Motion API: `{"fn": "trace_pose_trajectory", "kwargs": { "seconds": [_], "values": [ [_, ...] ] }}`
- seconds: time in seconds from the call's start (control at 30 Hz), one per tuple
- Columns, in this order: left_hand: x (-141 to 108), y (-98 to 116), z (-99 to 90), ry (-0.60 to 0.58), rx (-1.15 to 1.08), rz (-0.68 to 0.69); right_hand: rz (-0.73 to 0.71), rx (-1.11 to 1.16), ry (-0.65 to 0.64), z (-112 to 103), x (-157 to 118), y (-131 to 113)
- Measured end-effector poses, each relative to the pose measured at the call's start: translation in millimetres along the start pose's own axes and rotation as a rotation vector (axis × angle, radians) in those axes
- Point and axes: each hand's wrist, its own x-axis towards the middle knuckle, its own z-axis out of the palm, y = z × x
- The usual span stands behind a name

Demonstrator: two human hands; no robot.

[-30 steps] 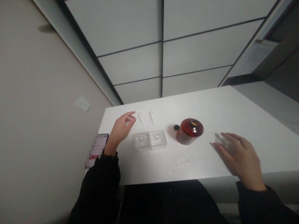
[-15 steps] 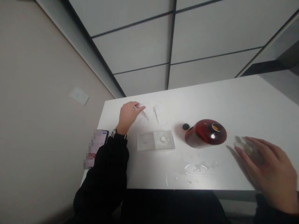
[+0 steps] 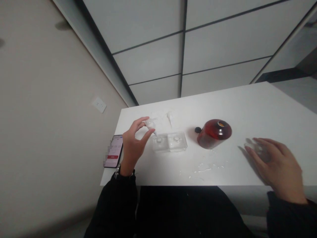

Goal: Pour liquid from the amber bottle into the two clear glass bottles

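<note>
Since half a second ago, left hand (image 3: 135, 142) pulled back from the far edge of the table (image 3: 247, 105) toward the near side, and it now has a small clear dropper (image 3: 150, 125) pinched between thumb and fingertips, lifted off the surface. Tip angles down-right toward the left well of the clear two-well tray (image 3: 170, 142), just beside it; contact can't be told. Second dropper (image 3: 169, 118) lies on the table farther back, apart from the hand.

Right hand (image 3: 277, 165) sits low on the right near edge, fingers spread loosely over a small clear item (image 3: 252, 146) that is too blurred to identify; whether it's gripped or just covered, can't tell.

Head view, rest: dark red bottle (image 3: 215, 133) stands between tray and right hand, mouth open, small black cap (image 3: 197, 130) touching or just beside its left side. Spilled liquid streaks (image 3: 205, 167) near the front edge. Phone (image 3: 114, 151) with lit screen at the table's left edge, beside the left wrist.
</note>
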Motion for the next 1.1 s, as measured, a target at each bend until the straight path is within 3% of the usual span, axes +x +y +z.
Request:
{"fn": "trace_pose_trajectory", "kwargs": {
  "seconds": [0.27, 0.37, 0.5, 0.83, 1.0, 1.1],
  "values": [
    [-20.5, -9.6, 13.7, -0.044, -0.031, 0.089, -0.017, 0.018, 0.053, 4.3, -0.1, 2.8],
    [-28.1, -16.0, 20.3, -0.118, -0.027, 0.081, -0.019, 0.014, 0.059, 4.7, -0.3, 2.9],
    [-35.3, -24.7, 25.5, -0.224, -0.013, 0.048, -0.028, 0.017, 0.046, 3.8, -0.4, 2.2],
    [-43.0, -39.4, 34.0, -0.290, -0.308, -0.111, -0.028, -0.004, 0.048, 2.2, -0.2, 1.8],
    [-43.2, -41.9, 36.4, -0.365, -0.330, -0.086, -0.033, -0.016, 0.037, 1.0, 0.1, 1.8],
    [-43.0, -42.6, 36.9, -0.338, -0.391, -0.121, -0.033, -0.031, 0.029, -0.1, 0.6, 0.6]
  ]
}}
